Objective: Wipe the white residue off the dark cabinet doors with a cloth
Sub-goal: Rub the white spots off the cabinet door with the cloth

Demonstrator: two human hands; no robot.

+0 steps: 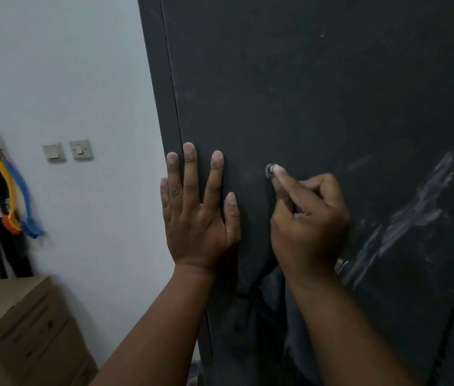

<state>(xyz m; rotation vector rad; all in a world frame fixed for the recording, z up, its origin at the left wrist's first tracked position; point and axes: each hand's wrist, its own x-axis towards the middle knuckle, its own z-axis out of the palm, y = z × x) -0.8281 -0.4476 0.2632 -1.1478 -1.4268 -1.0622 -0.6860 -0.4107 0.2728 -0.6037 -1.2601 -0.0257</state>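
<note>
The right hand (308,218) has its fingers curled, forefinger and thumb pinching a dark cloth (270,288) that hangs from the palm down the door (303,79). The fingertip presses a small fold of it onto a pale spot (270,170) at about mid-height. The left hand (196,213) lies flat and spread on the door near its left edge, fingers straight, holding nothing, and seems to steady the panel.

For this spot, small firm circles with the covered fingertip look best, with the left palm kept braced so the door does not swing under the push. The fold probably wants turning to a clean patch once it greys, or it may smear the mark wider.

The heavier residue (404,218) lies to the right of the right hand: broad white streaks slanting from the lower middle up towards the right edge. Fainter scuffs show higher on the panel, so much of the task looks left to do. That larger patch would likely suit an opened cloth under a flat palm, in long strokes.

Nothing lies between the hands and the streaks. Off to the left are cardboard boxes (19,324) low down, orange and blue brushes (14,196) hanging by the wall, and two wall switches (67,151) beyond, all well apart from the door
</note>
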